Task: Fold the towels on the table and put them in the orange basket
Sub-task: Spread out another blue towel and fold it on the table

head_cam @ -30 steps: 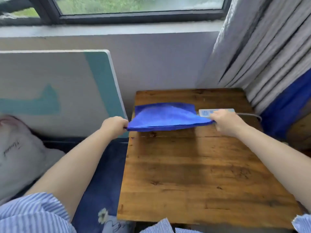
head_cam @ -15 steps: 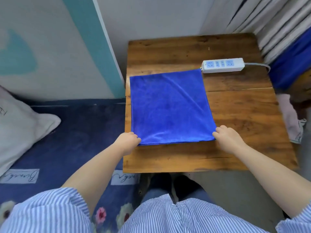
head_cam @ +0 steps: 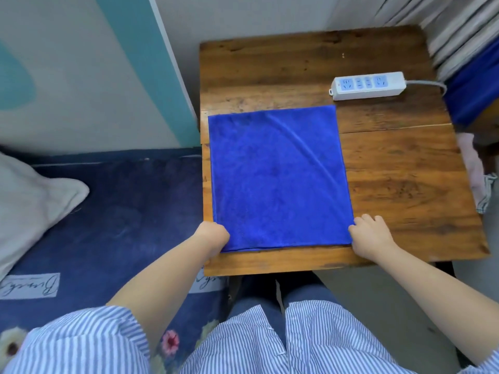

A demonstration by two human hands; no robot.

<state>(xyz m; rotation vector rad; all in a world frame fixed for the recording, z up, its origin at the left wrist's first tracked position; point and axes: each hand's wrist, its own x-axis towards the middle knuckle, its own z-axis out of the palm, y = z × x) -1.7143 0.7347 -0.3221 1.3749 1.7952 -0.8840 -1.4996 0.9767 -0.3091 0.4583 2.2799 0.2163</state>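
Observation:
A blue towel [head_cam: 278,179] lies flat and spread out on the left half of the wooden table [head_cam: 399,184]. My left hand [head_cam: 213,234] grips the towel's near left corner with curled fingers. At the near right corner my right hand [head_cam: 368,234] pinches the towel's edge. Both hands sit close to the table's front edge. No orange basket shows in this view.
A white power strip [head_cam: 368,85] with a grey cord lies at the table's back right. A bed with a dark blue cover [head_cam: 113,217] and a pale pillow [head_cam: 29,201] is on the left. Curtains [head_cam: 459,28] hang at the right, with pinkish cloth [head_cam: 475,171] beside the table.
One second ago both hands held the towel up at the table's far side. They drew it toward me and laid it flat; since half a second ago little has moved.

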